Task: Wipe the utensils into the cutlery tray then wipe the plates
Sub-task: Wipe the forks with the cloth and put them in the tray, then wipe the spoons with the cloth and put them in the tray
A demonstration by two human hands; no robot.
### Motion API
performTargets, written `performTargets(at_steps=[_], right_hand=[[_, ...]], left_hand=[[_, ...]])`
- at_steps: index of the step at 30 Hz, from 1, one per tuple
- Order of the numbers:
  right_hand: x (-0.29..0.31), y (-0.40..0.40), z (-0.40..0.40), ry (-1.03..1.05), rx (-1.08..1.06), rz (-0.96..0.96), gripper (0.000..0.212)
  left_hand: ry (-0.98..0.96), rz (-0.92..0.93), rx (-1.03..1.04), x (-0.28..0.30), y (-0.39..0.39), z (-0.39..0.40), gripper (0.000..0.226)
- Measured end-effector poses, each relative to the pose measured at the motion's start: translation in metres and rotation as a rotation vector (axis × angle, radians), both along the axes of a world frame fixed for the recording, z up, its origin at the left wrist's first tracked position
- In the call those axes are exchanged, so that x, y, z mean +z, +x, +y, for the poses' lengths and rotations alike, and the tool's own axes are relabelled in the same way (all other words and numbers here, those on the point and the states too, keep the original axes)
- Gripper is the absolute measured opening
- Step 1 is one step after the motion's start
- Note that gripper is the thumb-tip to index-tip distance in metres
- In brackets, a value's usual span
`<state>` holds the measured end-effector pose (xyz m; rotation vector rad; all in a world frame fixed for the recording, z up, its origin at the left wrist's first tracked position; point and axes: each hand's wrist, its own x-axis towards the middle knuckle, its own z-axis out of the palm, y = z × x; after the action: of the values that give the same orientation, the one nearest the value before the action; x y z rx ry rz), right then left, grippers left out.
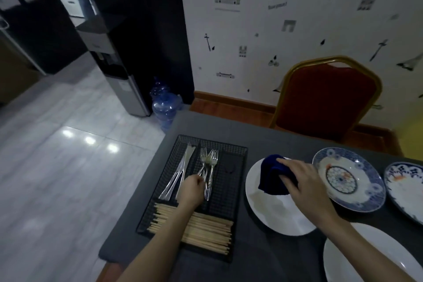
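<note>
Dark table point(263, 256), wall and red chair point(329, 98) behind it, pale tiled floor to the left.

Black mesh cutlery tray point(238, 155) on the table's left part. Near compartment: bundle of wooden chopsticks point(206, 231) lying crosswise. Far left compartment: knives point(180, 171). Middle compartment: forks point(209, 167), tines pointing away. Far right compartment looks bare, though mesh and dim light make that uncertain.

Plates to the right of the tray: a plain white plate point(270, 210) just beside it, a blue patterned plate point(350, 178) further right, a second patterned plate point(405, 192) at the frame edge, another white plate point(357, 258) nearest.

Left hand point(192, 190) is over the tray, fingers curled, its grip apparently pinched on a fork handle at the near end of the forks. Contact is small and dim; I judge it clamped on the fork.

Right hand point(304, 178) grips a folded dark blue cloth point(272, 174), fingers wrapped over it, cloth resting on the white plate's far rim.

Judgement: the fork is being seated, utensil stage near done, plates next. To do it well: lay the fork parallel with the others, tines the same way, release low so it doesn't clatter or bridge the divider. Then steady the white plate's rim with the freed left hand before the cloth sweeps.
</note>
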<state>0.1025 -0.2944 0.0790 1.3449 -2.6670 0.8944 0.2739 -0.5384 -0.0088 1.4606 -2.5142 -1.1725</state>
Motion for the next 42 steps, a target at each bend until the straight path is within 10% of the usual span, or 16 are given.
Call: performTargets(at_steps=[8, 16, 24, 31, 42], right_hand=[[-0.015, -0.002, 0.043, 0.051, -0.044, 0.033, 0.043], [0.010, 0.004, 0.159, -0.009, -0.390, 0.062, 0.039], [0.021, 0.051, 0.286, 0.032, -0.790, 0.055, 0.044], [0.015, 0.083, 0.323, 0.049, -0.896, 0.039, 0.043], [0.023, 0.050, 0.279, -0.046, -0.801, 0.008, 0.043]], left_hand=[[-0.147, 0.085, -0.170, 0.041, -0.026, 0.030, 0.015], [-0.092, 0.263, -0.853, 0.082, -0.111, 0.182, 0.018], [-0.269, -0.043, -1.503, 0.030, -0.115, 0.311, 0.033], [-0.326, -0.121, -1.559, 0.011, -0.112, 0.330, 0.024], [0.173, -0.061, -1.115, 0.033, -0.111, 0.278, 0.025]])
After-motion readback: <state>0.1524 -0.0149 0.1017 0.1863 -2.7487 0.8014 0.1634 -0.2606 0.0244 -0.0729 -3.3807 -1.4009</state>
